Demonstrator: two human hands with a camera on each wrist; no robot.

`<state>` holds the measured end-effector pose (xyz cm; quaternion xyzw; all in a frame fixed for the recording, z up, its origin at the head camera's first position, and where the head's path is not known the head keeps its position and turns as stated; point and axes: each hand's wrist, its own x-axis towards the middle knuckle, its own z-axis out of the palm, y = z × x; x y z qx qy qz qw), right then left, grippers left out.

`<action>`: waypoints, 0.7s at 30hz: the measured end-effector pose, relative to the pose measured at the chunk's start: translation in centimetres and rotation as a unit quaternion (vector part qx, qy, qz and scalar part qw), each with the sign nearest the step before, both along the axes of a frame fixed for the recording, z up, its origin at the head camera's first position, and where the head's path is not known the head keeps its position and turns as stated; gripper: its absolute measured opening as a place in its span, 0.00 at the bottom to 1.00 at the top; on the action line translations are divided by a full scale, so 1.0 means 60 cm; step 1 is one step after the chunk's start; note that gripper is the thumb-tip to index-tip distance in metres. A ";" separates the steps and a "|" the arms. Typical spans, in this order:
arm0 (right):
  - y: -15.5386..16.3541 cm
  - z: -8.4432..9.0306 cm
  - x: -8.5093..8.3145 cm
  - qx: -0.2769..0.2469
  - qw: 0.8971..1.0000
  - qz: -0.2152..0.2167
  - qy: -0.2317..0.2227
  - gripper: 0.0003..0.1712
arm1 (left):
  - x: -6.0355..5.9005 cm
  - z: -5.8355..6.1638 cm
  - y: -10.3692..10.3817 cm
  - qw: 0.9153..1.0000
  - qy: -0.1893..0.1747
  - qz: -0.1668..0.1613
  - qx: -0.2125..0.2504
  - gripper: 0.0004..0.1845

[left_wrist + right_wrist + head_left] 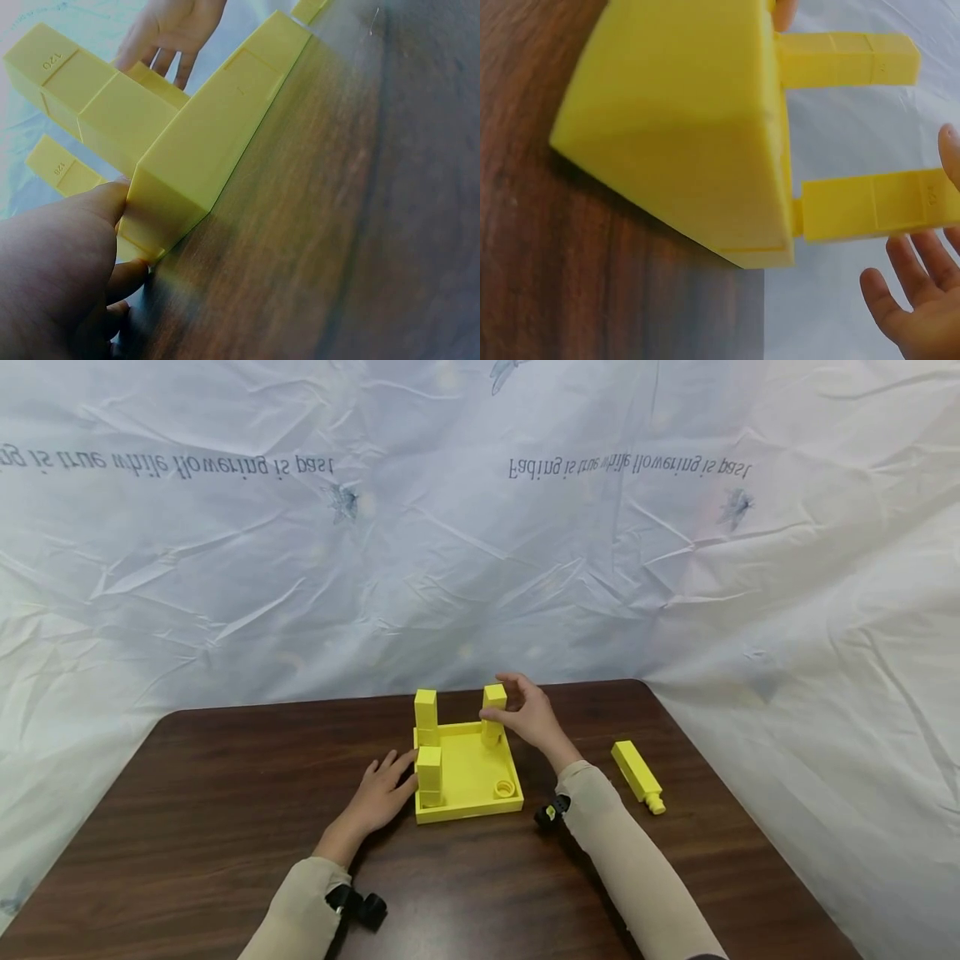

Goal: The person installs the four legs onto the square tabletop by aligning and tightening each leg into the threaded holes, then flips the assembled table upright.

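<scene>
Right hand [534, 717]: fingers curled loosely around far-right yellow leg [493, 710], upright on yellow base [472, 772] at table [225, 793] centre. Left hand [381, 793]: flat, fingers straight against the base's left edge, apparently bracing it. Spare leg [637, 775] lies well apart, right.

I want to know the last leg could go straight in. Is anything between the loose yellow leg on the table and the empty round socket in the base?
Only the right forearm lies across that stretch. The loose leg rests right of it; the socket itself stands uncovered on the yellow base.
</scene>
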<state>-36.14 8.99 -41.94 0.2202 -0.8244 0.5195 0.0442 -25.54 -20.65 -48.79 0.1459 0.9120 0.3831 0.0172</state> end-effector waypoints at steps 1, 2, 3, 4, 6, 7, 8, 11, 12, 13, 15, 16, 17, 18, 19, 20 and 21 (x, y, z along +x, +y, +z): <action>0.004 0.001 -0.001 -0.005 1.000 0.008 -0.008 0.43 | 0.000 0.000 0.000 1.000 -0.001 0.000 0.000 0.32; 0.008 0.002 -0.003 -0.009 1.000 0.015 -0.015 0.43 | 0.000 -0.001 0.000 1.000 -0.003 0.000 -0.001 0.32; 0.012 0.004 -0.004 -0.013 0.999 0.024 -0.020 0.42 | 0.000 -0.001 0.000 1.000 -0.004 0.000 -0.001 0.32; 0.015 0.005 -0.006 -0.020 0.999 0.032 -0.025 0.41 | -0.001 -0.001 0.000 1.000 -0.006 0.001 -0.002 0.32; 0.021 0.007 -0.009 -0.033 0.998 0.044 -0.035 0.39 | 0.000 -0.001 0.000 1.000 -0.005 0.002 -0.003 0.32; 0.023 0.009 -0.010 -0.041 0.997 0.048 -0.040 0.38 | -0.001 0.000 0.000 1.000 -0.004 0.002 -0.003 0.32; 0.025 0.009 -0.011 -0.045 0.997 0.049 -0.044 0.36 | -0.001 0.000 0.001 1.000 -0.002 0.002 -0.002 0.32; 0.026 0.010 -0.011 -0.052 0.996 0.052 -0.049 0.33 | -0.002 0.001 0.001 1.000 0.004 0.003 0.001 0.32; 0.026 0.010 -0.010 -0.052 0.996 0.051 -0.048 0.32 | -0.002 0.001 0.001 1.000 0.003 0.003 0.002 0.31; 0.025 0.009 -0.010 -0.051 0.996 0.050 -0.046 0.31 | -0.002 0.001 0.001 1.000 0.005 0.002 0.003 0.31; 0.023 0.006 -0.010 -0.048 0.997 0.045 -0.037 0.29 | -0.002 0.001 0.001 1.000 0.005 0.002 0.002 0.31; 0.022 0.005 -0.009 -0.047 0.998 0.041 -0.031 0.29 | -0.001 0.001 0.000 1.000 0.003 0.003 0.000 0.31; 0.021 0.004 -0.008 -0.045 0.998 0.036 -0.025 0.28 | -0.002 0.001 0.000 1.000 0.001 0.003 -0.002 0.31; 0.020 0.003 -0.008 -0.045 0.998 0.031 -0.020 0.27 | -0.002 0.000 0.000 1.000 -0.002 0.002 -0.001 0.31; 0.019 0.002 -0.007 -0.044 0.999 0.026 -0.015 0.26 | -0.002 0.000 -0.001 1.000 -0.004 0.002 -0.002 0.31; 0.018 0.002 -0.006 -0.043 0.999 0.022 -0.010 0.26 | -0.002 0.000 -0.001 1.000 -0.006 0.002 -0.002 0.32; 0.017 0.002 -0.004 -0.043 0.999 0.018 -0.006 0.25 | -0.003 -0.001 -0.001 1.000 -0.010 0.002 -0.002 0.32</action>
